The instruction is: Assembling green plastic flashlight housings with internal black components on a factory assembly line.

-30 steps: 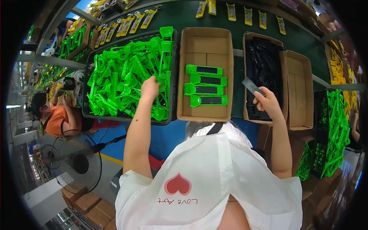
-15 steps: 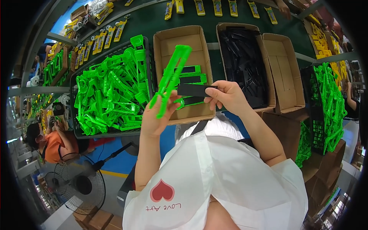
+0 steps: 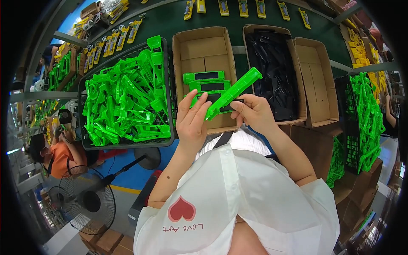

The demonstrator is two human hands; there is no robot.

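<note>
My left hand (image 3: 192, 121) grips the lower end of a long green plastic frame (image 3: 237, 90), which slants up to the right. In my right hand (image 3: 256, 112), thumb and fingers pinch a flat black plastic strip (image 3: 241, 100) close against that frame. Much of the strip is hidden behind the green part and my fingers. Just beyond, several green frames with dark panels (image 3: 207, 76) lie crosswise in a cardboard box (image 3: 201, 42), partly covered by my hands.
Left stands a black crate (image 3: 171, 127) heaped with green frames (image 3: 121, 97). To the right are a carton of black strips (image 3: 272, 63) and another carton (image 3: 314, 76). Yellow units (image 3: 243, 8) line the far green bench. A fan (image 3: 91, 200) and a person in orange (image 3: 61, 157) are at left.
The green frame has swung from upright at the left to a rightward slant over the black strip. My left hand has moved right, nearer my right hand, which still pinches the strip.
</note>
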